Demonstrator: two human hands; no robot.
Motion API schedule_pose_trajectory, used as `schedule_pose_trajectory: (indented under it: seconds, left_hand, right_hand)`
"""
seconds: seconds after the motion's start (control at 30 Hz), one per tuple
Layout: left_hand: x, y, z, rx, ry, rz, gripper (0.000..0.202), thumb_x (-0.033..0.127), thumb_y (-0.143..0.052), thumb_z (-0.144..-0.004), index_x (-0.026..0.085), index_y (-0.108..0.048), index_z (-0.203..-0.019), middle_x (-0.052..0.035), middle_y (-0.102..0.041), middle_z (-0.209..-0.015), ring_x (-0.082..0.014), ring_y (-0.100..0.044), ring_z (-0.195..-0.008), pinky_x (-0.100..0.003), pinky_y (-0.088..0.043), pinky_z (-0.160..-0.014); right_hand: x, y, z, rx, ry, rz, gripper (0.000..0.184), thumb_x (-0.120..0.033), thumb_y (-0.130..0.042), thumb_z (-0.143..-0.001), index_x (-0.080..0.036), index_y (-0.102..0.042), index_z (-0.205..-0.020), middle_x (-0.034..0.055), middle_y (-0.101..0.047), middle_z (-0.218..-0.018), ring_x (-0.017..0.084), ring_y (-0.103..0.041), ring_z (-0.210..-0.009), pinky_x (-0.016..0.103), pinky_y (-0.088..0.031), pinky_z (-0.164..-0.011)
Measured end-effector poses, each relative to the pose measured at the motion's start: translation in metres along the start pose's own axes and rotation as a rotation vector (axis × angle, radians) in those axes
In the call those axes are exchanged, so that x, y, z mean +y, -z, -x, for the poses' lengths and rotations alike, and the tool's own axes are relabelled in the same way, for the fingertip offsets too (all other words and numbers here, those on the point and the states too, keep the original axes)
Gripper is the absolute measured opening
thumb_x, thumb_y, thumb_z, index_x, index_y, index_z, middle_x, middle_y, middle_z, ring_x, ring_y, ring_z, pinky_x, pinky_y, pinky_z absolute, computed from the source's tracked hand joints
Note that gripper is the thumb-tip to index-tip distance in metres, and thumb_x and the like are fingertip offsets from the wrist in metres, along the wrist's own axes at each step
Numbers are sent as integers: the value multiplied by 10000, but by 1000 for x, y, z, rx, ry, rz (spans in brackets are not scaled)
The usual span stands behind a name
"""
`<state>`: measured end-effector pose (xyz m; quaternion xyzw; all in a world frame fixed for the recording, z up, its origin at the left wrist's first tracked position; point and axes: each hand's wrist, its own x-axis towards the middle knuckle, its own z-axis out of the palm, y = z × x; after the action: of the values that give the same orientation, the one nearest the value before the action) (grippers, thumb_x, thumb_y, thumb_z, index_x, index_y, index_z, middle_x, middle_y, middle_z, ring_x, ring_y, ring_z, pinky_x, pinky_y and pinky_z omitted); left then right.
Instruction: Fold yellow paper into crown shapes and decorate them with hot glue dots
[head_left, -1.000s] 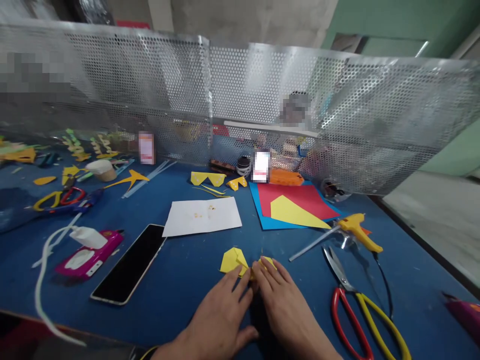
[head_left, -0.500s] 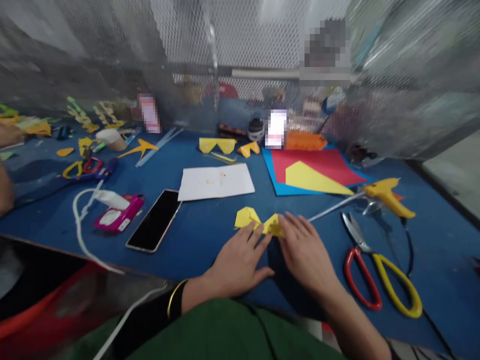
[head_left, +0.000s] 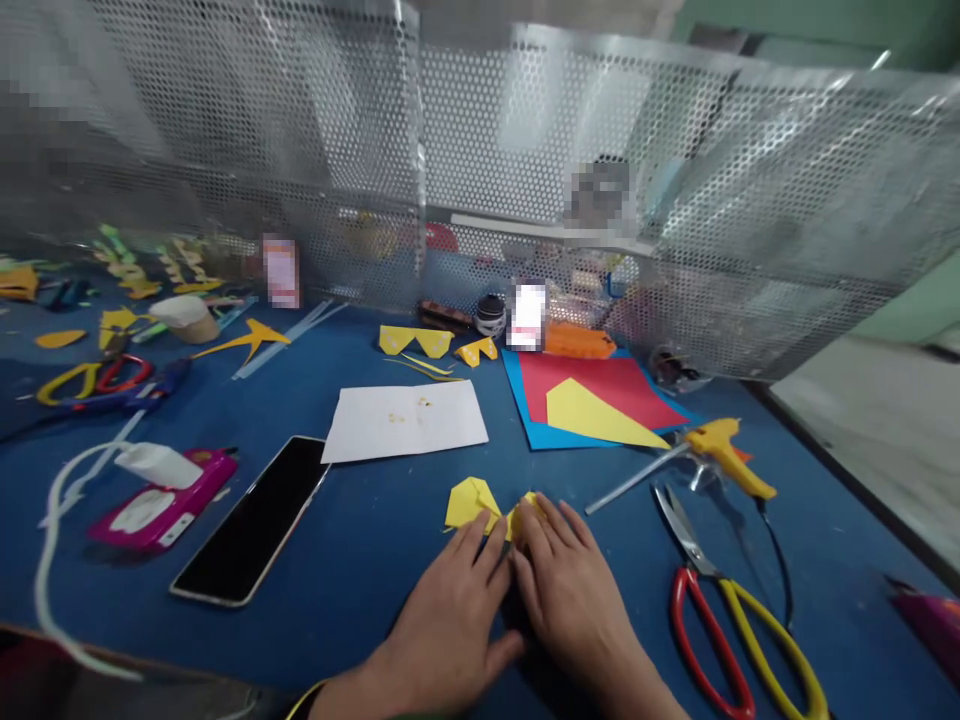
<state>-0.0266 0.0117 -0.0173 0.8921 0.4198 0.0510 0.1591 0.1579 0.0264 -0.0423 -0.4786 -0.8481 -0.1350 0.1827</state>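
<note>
A folded piece of yellow paper [head_left: 469, 502] lies on the blue table in front of me, its right part mostly under my fingers. My left hand [head_left: 457, 595] rests palm down with fingers stretched out, the tips on the paper's lower middle edge. My right hand [head_left: 562, 570] lies flat over the paper's right end, close beside the left hand. What is under the right fingers is hidden. Just behind the paper is a white sheet [head_left: 409, 422] with small orange-brown marks.
To the right are large scissors [head_left: 697, 565] with red and yellow handles and a yellow glue gun [head_left: 720, 450]. Beyond lie red paper [head_left: 600, 375] and a yellow paper piece [head_left: 585, 412]. On the left are a black-screened phone [head_left: 259, 520] and a magenta device [head_left: 165, 500].
My view has tilted up and come closer. My right hand has shifted left over the paper, covering more of its right part and nearing my left hand.
</note>
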Motion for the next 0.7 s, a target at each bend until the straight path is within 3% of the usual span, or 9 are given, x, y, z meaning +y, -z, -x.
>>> schedule_pose_trajectory:
  seconds: [0.2,0.4,0.53,0.7]
  left_hand:
    - [-2,-4,1,16,-1,17,743,449,-631,-893,161,-399,-1538,-167,-358,-1618,-383,-304,-1505,-570,-333,-1205]
    - [4,-4,0,73,-12,23,661,531,-577,-938,86,-530,-1424,-222,-393,-1585,-410,-295,-1501,-577,-305,-1213]
    - [5,-4,-2,78,-26,27,692,445,-592,-922,83,-446,-1493,-204,-350,-1614,-384,-274,-1515,-534,-267,-1241]
    - [5,-4,-2,91,-25,28,646,470,-578,-931,87,-495,-1444,-215,-375,-1595,-390,-274,-1512,-555,-275,-1230]
  right_hand:
    - [-3,-1,-1,13,62,7,482,-381,-371,-1031,-95,-614,-1333,113,-673,-1349,269,-587,-1296,432,-383,-1116]
    - [-2,13,-5,-130,-56,-19,601,-429,-376,-1025,33,-554,-1366,221,-630,-1375,334,-547,-1332,488,-373,-1128]
    - [-7,17,-5,-159,8,-57,655,-477,-338,-1031,38,-540,-1382,223,-630,-1372,338,-508,-1372,497,-324,-1167]
    - [-8,18,-7,-163,-78,-21,635,-454,-338,-1033,37,-529,-1389,236,-632,-1363,356,-513,-1361,540,-304,-1164]
